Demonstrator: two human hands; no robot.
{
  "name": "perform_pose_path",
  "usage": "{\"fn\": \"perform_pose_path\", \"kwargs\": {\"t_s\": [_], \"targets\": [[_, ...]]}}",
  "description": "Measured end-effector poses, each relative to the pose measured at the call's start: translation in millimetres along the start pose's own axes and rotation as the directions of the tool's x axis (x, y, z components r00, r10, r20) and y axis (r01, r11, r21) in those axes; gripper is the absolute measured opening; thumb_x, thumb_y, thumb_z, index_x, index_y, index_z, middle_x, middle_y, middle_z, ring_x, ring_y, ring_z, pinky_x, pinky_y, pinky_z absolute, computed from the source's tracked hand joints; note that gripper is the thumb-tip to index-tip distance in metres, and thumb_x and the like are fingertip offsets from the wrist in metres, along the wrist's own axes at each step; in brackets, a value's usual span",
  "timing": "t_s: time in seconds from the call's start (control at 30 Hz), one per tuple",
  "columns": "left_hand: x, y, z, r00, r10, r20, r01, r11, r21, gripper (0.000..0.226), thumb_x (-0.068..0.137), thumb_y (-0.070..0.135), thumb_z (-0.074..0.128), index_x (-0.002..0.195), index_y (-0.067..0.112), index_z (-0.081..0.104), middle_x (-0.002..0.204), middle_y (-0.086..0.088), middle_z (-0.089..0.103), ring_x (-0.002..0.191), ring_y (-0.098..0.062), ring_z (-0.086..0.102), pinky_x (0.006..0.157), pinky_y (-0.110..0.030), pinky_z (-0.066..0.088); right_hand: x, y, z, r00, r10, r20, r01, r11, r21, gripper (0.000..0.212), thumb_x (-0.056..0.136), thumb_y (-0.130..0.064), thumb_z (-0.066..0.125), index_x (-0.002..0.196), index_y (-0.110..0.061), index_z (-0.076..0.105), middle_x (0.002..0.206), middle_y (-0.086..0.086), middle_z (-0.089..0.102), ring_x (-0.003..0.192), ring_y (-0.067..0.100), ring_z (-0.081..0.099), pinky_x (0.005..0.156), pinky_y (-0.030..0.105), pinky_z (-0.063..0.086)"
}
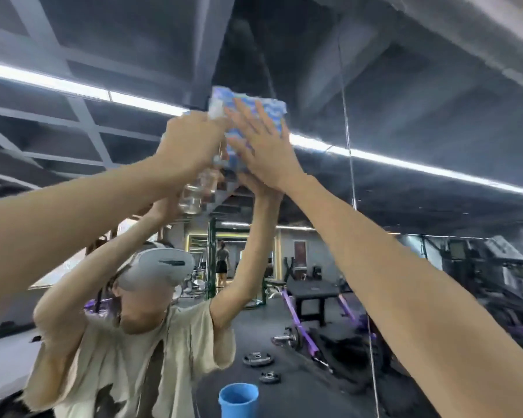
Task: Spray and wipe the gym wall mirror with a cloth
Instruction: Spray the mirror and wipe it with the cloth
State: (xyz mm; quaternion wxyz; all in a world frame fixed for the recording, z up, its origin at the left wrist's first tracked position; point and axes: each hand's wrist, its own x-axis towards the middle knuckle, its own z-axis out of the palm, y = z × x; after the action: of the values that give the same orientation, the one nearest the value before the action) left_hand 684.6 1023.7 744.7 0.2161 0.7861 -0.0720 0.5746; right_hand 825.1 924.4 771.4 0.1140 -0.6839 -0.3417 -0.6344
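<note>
The wall mirror (405, 122) fills the view and reflects the gym and me. Both my arms are raised high. My right hand (263, 149) lies flat, fingers spread, pressing a blue-and-white patterned cloth (266, 111) against the glass near the top. My left hand (191, 146) is closed around a clear spray bottle (198, 191), held up beside the cloth, with the bottle's body hanging down below my fist. The nozzle is hidden by my hand.
A vertical seam (349, 164) between mirror panels runs just right of my right hand. A blue bucket (238, 399) shows at the bottom. The reflection shows weight plates (258, 359), purple bars, a bench and another person far back.
</note>
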Motion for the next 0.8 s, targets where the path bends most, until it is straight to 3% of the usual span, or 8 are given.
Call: {"fn": "perform_pose_path", "kwargs": {"t_s": [0.07,0.13,0.2,0.27,0.37,0.47,0.7,0.8], "targets": [[7,-2,-4,1.000,-0.021,-0.015,0.020,0.999,-0.037,0.035,0.090,0.035,0.046,0.083,0.007,0.066,0.078,-0.006,0.063,0.086,-0.031,0.062,0.071,-0.035,0.050,13,44,-7,0.799,0.600,-0.027,-0.578,0.781,0.237,0.057,0.104,-0.046,0.020,0.157,-0.027,0.008,0.165,-0.003,0.007,0.151,0.025,0.001,0.118,0.058,0.007],[15,-4,-7,0.999,-0.028,-0.044,0.025,0.997,-0.077,0.039,0.096,0.028,0.045,0.090,-0.004,0.066,0.090,-0.018,0.067,0.091,-0.036,0.064,0.085,-0.042,0.051,18,34,-12,0.639,0.769,-0.011,-0.720,0.603,0.343,0.056,0.099,-0.044,0.035,0.152,-0.026,0.029,0.159,0.006,0.028,0.148,0.028,0.021,0.112,0.058,0.026],[23,-4,-10,0.994,-0.077,-0.083,0.066,0.989,-0.135,0.038,0.094,0.030,0.046,0.092,-0.002,0.066,0.101,-0.022,0.068,0.097,-0.040,0.063,0.091,-0.048,0.050,22,-4,-5,0.952,0.283,-0.118,-0.249,0.938,0.239,0.052,0.095,-0.044,0.039,0.146,-0.032,0.039,0.155,0.004,0.037,0.146,0.026,0.028,0.111,0.053,0.026],[35,-2,-13,0.987,-0.102,-0.126,0.079,0.982,-0.171,0.032,0.091,0.032,0.048,0.077,0.009,0.064,0.097,-0.017,0.069,0.092,-0.039,0.065,0.089,-0.046,0.052,28,-7,3,0.986,-0.164,-0.034,0.167,0.977,0.135,0.054,0.101,-0.047,0.028,0.153,-0.031,0.027,0.162,-0.005,0.020,0.151,0.023,0.011,0.117,0.053,0.004],[52,3,-22,0.991,-0.109,-0.073,0.087,0.963,-0.254,0.030,0.086,0.032,0.050,0.075,0.006,0.061,0.083,-0.014,0.069,0.078,-0.037,0.066,0.078,-0.046,0.056,67,62,-6,0.956,0.287,-0.064,-0.279,0.953,0.115,0.055,0.105,-0.044,0.024,0.156,-0.027,0.011,0.164,-0.006,0.006,0.151,0.025,0.000,0.119,0.056,0.000],[74,2,-41,0.994,-0.100,-0.053,0.085,0.970,-0.228,0.035,0.083,0.032,0.053,0.085,0.000,0.065,0.080,-0.013,0.072,0.073,-0.034,0.068,0.080,-0.052,0.056,109,97,-19,0.692,0.719,0.067,-0.715,0.671,0.195,0.058,0.105,-0.046,0.015,0.157,-0.024,0.001,0.165,-0.005,-0.002,0.151,0.028,-0.007,0.116,0.061,-0.005],[126,-4,-82,0.980,-0.099,-0.172,0.072,0.985,-0.156,0.038,0.075,0.050,0.055,0.066,0.014,0.066,0.077,-0.001,0.070,0.074,-0.022,0.065,0.066,-0.030,0.047,211,-18,-31,0.985,-0.170,-0.027,0.171,0.985,0.039,0.050,0.105,-0.044,0.026,0.154,-0.039,0.015,0.163,-0.014,0.008,0.151,0.018,0.004,0.118,0.051,0.003],[133,-12,-94,0.975,-0.128,-0.182,0.099,0.982,-0.161,0.035,0.082,0.041,0.058,0.072,0.008,0.064,0.073,-0.005,0.065,0.060,-0.020,0.061,0.058,-0.021,0.048,231,47,-36,0.911,0.379,-0.164,-0.369,0.925,0.087,0.052,0.104,-0.042,0.024,0.154,-0.029,0.022,0.161,-0.005,0.022,0.148,0.023,0.018,0.117,0.054,0.015]]}}
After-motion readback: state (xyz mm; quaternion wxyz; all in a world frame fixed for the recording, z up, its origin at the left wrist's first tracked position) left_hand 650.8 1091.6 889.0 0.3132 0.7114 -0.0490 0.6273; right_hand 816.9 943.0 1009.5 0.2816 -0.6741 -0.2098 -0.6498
